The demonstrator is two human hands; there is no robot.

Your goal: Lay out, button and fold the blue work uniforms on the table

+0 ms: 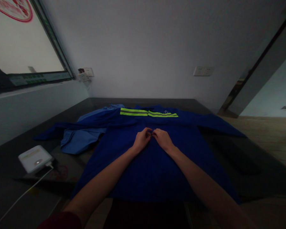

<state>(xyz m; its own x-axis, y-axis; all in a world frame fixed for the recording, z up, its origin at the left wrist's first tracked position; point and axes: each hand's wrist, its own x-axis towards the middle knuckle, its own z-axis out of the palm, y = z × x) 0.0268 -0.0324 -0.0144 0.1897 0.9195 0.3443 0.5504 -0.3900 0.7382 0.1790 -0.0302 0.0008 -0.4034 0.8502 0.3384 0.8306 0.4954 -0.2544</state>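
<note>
A dark blue work jacket (143,175) with yellow-green reflective strips across its chest lies spread out, front up, on the dark table. Its sleeves stretch to either side and its collar points toward the wall. At the middle of its front, below the strips, my left hand (142,140) pinches the cloth of the front opening. Close beside it, my right hand (162,139) is closed on the same opening from the other side, fingertips almost meeting. Whether a button or zip lies between the fingers is too small and dark to tell.
Lighter blue folded clothing (82,140) lies partly under the left sleeve. A white box-shaped device (35,159) with a cable sits at the table's left. A dark flat object (237,156) rests at the right. Wall sockets (203,71) and a window border the dark table (181,102).
</note>
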